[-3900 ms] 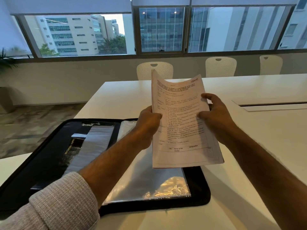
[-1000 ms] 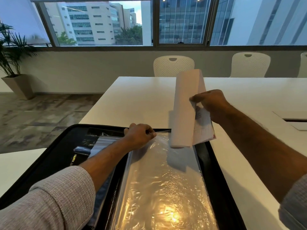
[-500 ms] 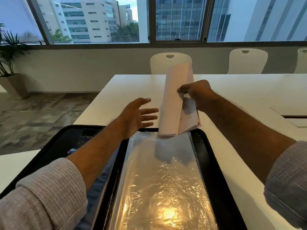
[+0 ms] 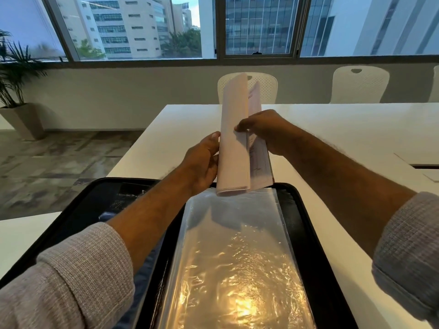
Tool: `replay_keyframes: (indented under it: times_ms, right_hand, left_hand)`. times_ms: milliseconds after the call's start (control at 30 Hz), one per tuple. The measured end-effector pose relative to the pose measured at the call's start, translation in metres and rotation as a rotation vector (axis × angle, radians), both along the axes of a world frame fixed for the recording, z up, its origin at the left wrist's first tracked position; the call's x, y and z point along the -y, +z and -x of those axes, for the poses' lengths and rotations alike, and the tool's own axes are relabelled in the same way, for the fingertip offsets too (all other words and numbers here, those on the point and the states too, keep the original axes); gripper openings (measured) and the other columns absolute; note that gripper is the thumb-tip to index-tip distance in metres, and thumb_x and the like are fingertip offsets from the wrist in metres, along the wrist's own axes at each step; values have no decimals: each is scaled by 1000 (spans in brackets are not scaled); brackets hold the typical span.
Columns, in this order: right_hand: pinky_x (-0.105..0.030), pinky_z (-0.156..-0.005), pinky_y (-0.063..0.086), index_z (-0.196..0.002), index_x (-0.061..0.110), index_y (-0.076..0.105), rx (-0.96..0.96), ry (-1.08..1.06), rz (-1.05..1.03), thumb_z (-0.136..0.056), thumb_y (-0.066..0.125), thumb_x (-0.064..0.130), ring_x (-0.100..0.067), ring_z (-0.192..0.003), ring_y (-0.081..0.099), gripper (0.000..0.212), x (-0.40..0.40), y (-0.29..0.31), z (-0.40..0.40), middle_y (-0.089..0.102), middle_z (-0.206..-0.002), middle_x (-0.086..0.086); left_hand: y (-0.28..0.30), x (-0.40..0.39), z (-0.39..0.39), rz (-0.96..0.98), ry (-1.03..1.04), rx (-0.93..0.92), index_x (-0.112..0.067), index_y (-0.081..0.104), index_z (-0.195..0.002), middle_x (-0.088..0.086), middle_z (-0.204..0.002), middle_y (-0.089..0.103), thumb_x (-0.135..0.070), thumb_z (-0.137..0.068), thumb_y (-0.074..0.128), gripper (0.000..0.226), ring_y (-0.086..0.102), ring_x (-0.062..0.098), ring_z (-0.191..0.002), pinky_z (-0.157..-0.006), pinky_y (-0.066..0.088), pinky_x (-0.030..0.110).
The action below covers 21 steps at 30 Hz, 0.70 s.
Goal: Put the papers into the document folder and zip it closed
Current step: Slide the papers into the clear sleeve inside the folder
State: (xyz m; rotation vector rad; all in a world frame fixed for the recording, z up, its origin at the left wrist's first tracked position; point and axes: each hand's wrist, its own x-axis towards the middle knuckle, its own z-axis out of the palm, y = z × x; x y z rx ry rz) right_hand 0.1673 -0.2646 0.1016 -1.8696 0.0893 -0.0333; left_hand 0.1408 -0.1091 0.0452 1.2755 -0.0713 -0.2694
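Both hands hold the curled papers (image 4: 234,148) upright between them, left hand (image 4: 202,162) and right hand (image 4: 266,131) gripping opposite edges above the open document folder (image 4: 306,224).

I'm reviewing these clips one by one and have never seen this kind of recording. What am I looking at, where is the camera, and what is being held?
There is no machine here: a person works with bare hands, and one camera worn on the head looks forward and down, so both arms reach in from below. A black zip folder lies open on a white table, with clear plastic sleeves inside. The right hand and the left hand hold a bent stack of papers upright, its lower edge just above the top of the sleeves. The papers are not in yet, and the folder is unzipped. White chairs and windows stand behind.
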Motion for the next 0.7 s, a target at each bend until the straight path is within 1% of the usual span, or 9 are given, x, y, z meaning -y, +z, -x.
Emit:
replay_keyframes:
  times_ms: [67, 133, 167, 233, 300, 467, 533, 633, 700]
  right_hand:
    - [-44, -82, 50, -119, 11, 50, -4, -25, -51, -83, 72, 20, -25, -95, 60, 43, 7, -1, -2, 59, -107, -6]
    - [-43, -84, 51, -117, 11, 51, 14, -78, -106, -83, 72, 19, -24, -94, 62, 41, 16, 0, -6, 61, -106, -5]
    - [-44, -85, 51, -116, 11, 52, 29, -107, -129, -83, 72, 18, -22, -91, 62, 39, 20, 0, -8, 61, -104, -4]
    - [-45, -88, 51, -113, 12, 53, 55, -176, -168, -84, 71, 17, -21, -87, 63, 35, 26, -1, -12, 62, -101, -3]
    - [-47, -90, 51, -114, 12, 53, 48, -235, -181, -84, 71, 18, -24, -89, 64, 35, 28, -4, -15, 63, -104, -4]
    - [-51, -90, 50, -104, 18, 51, 36, -286, -252, -85, 69, 21, -21, -79, 65, 26, 28, -11, -18, 64, -96, 1]
    - [-53, -91, 49, -108, 17, 51, 40, -325, -302, -85, 70, 23, -22, -80, 65, 30, 28, -14, -18, 65, -100, 0]
    - [-53, -91, 50, -100, 18, 53, 66, -383, -418, -86, 68, 22, -21, -78, 66, 21, 29, -18, -20, 66, -97, -1]
    - [-52, -90, 51, -88, 22, 51, 93, -409, -487, -87, 67, 20, -18, -72, 64, 15, 27, -21, -20, 64, -90, 2]
  left_hand:
    - [-7, -11, -4, -150, 57, 68, -19, 61, -123, 8, -125, 64, -28, -103, 45, 27, 64, 24, -107, -92, 55, 40]
    - [-18, -26, -7, -636, 95, 260, -20, 67, -118, 5, -122, 66, -22, -98, 55, 22, 62, 17, -97, -82, 52, 21]
    - [-25, -33, -7, -916, 51, 355, -23, 68, -114, 1, -119, 67, -26, -94, 62, 21, 60, 16, -97, -83, 51, 21]
    - [-36, -41, -5, -1375, -109, 446, -32, 66, -116, -7, -119, 64, -43, -88, 67, 30, 56, 17, -109, -97, 42, 35]
    - [-44, -42, -3, -1559, -197, 490, -36, 64, -118, -9, -120, 60, -50, -85, 65, 35, 48, 19, -115, -96, 33, 42]
    - [-50, -38, -6, -1441, -125, 478, -34, 70, -92, -14, -100, 66, -39, -82, 74, 12, 51, 17, -109, -93, 32, 41]
    - [-47, -39, -5, -1297, -121, 428, -28, 70, -84, -15, -89, 69, -33, -78, 79, 12, 59, 13, -99, -99, 37, 42]
    - [-43, -43, -2, -1069, -137, 378, -24, 74, -82, -10, -82, 73, -23, -74, 83, 12, 66, 8, -86, -97, 50, 43]
    - [-42, -43, 1, -1024, -169, 377, -24, 75, -86, -10, -89, 72, -21, -79, 80, 10, 65, 6, -88, -97, 51, 42]
